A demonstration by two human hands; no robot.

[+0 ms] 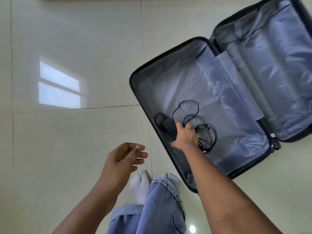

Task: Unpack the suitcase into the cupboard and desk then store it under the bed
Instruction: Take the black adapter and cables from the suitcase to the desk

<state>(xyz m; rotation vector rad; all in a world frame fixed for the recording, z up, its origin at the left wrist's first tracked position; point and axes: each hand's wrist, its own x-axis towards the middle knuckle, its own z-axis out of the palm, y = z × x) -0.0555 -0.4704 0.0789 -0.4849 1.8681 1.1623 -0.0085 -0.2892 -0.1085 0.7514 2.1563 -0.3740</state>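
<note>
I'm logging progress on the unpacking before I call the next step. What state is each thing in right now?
suitcase: open, both halves flat on the floor
far half: nothing visible in it but lining
cables: loose tangle in the near half
black charger: in the near half, beside the cables
right hand: gripping the cables
left hand: free over the floor, fingers relaxed

Your right hand point(185, 135) covers part of the black adapter point(166, 126) and the coiled cable point(205, 130) inside the suitcase point(219, 92), so you cannot tell how the fingers close. The suitcase's far half runs off the right edge. Its lining is motion-blurred. Your forearm hides the near rim.
</note>
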